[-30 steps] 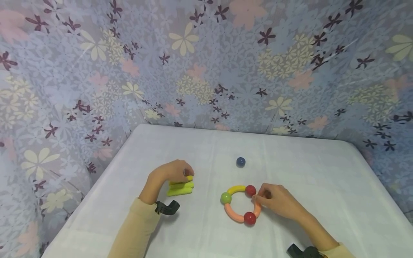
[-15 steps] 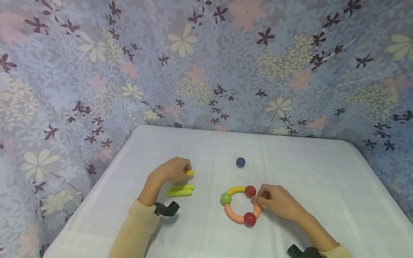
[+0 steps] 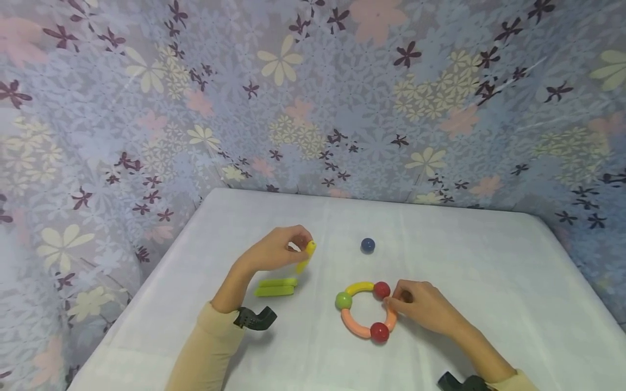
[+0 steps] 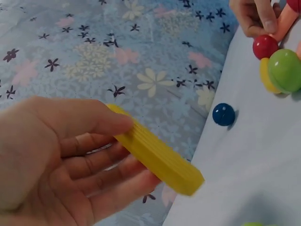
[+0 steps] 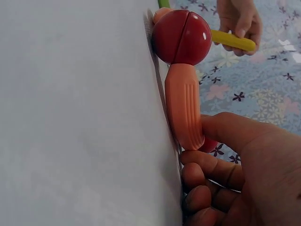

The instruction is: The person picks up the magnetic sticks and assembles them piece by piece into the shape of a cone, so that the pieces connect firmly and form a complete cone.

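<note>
My left hand [image 3: 279, 248] pinches a straight, ribbed yellow stick [image 4: 162, 157] between thumb and fingers, raised over the table and tilted. On the table lies a ring of curved bars and balls: a yellow curved bar [image 3: 359, 287], salmon curved bars [image 3: 355, 325], red balls [image 3: 379, 332] and a green ball [image 3: 344, 301]. At the ring's right side my right hand [image 3: 425, 305] pinches the end of a salmon curved bar [image 5: 182, 106], close to a red ball. Two yellow-green sticks [image 3: 275, 287] lie side by side below my left hand.
A dark blue ball [image 3: 368, 245] sits alone behind the ring. The table [image 3: 171, 326] has a white cloth, and a floral curtain [image 3: 313, 98] hangs behind its far edge. Black wrist cameras [image 3: 255, 318] are strapped on both arms.
My left hand has lifted the yellow stick off from beside the two yellow-green sticks, moved it up and right, and turned it steeper. My right hand stays at the ring.
</note>
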Demonstrator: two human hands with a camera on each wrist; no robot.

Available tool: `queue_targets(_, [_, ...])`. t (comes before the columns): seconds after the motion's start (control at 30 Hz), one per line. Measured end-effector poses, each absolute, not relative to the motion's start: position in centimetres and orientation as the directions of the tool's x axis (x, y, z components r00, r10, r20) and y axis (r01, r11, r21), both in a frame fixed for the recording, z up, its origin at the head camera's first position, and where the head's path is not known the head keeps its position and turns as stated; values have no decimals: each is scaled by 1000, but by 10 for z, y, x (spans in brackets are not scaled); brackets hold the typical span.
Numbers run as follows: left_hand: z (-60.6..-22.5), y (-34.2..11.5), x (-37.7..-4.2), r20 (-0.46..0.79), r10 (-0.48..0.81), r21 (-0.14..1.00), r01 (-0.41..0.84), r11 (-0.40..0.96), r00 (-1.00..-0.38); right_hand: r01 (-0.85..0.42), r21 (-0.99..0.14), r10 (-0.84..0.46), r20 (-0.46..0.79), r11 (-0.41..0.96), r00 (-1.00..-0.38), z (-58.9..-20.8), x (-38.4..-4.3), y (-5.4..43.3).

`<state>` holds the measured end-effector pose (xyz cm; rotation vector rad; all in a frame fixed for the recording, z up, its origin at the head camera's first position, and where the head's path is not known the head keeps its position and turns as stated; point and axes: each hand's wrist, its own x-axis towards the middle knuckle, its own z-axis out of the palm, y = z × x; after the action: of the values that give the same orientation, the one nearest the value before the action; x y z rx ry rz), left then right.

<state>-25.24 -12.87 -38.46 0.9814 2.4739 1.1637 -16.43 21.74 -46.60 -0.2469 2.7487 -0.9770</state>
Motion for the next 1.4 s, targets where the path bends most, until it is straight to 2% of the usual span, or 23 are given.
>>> queue_targets(0.2, [-386, -118, -250, 69, 679, 824, 425, 374, -731, -88, -631, -227, -143, 771, -963, -466, -163, 218])
queue_targets(0.57, [-400, -92, -238, 66, 746, 894, 372, 251, -663, -98, -623, -236, -144, 776, -961, -470, -163, 217])
queue_targets(0.9, [-410, -76, -232, 80, 757, 896, 380, 230, -649, -96, -626, -235, -144, 774, -961, -469, -163, 217])
queue_targets(1.4, [-410, -70, -223, 22, 781, 919, 320, 230, -625, -81, -622, -227, -159, 778, -961, -468, -161, 215])
